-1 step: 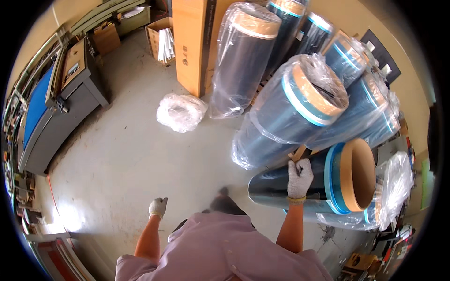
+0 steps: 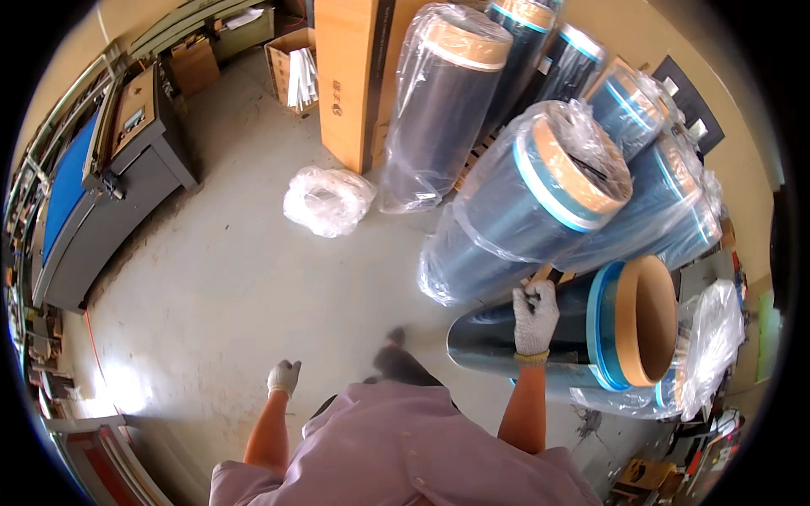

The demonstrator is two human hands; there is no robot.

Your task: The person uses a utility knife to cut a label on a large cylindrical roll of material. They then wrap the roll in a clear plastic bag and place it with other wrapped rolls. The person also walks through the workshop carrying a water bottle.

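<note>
Both my hands wear pale knit work gloves. My right hand [image 2: 536, 319] is over the side of a dark film roll [image 2: 561, 325], with thumb and fingers curled together; whatever they hold, if anything, is hidden. That roll leans with its wide brown cardboard core [image 2: 629, 320] and blue end band [image 2: 601, 325] toward the right. My left hand [image 2: 284, 378] hangs over the floor in a loose fist, with nothing visible in it. Just beyond my right hand stands a large film roll in clear plastic wrap [image 2: 498, 228].
More wrapped rolls [image 2: 447, 101] stand along the far right, beside a tall cardboard box [image 2: 342, 93]. Crumpled clear plastic [image 2: 329, 201] lies on the grey floor [image 2: 245, 270]. A grey machine table [image 2: 110, 219] with a blue surface is at left. Plastic wrap [image 2: 711, 337] bunches at far right.
My right hand has shifted slightly left along the dark roll, its finger pose a little looser. My feet have moved slightly. The left hand stays nearly where it was.
</note>
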